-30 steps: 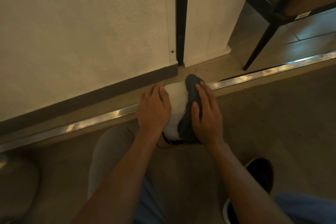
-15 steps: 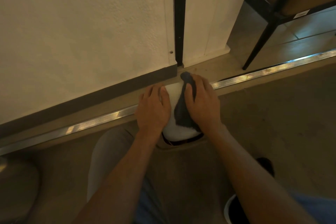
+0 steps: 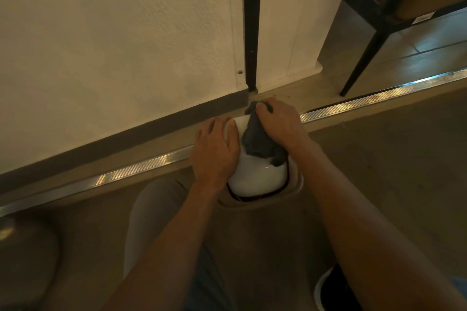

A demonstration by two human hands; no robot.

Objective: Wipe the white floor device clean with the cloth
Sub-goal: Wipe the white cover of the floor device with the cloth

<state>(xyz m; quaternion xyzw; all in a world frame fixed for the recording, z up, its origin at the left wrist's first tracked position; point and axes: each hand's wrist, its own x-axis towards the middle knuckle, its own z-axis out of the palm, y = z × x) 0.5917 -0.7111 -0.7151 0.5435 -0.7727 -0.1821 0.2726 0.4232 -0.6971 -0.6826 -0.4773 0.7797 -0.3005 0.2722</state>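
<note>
A rounded white floor device sits on the floor against the metal threshold strip, with a dark band round its base. My left hand lies flat on its left side, fingers straight. A dark grey cloth is draped over the device's top. My right hand presses the cloth at the device's far end, its fingertips curled over the cloth's bunched upper edge.
A shiny metal threshold strip runs diagonally across the floor. Behind it stands a cream wall with a dark skirting and a black vertical post. A black chair leg stands at the upper right. My knee is below the device.
My right hand has slid the cloth from the device's right side up and over to its far end. More of the white near surface is bare now. My left hand has stayed put.
</note>
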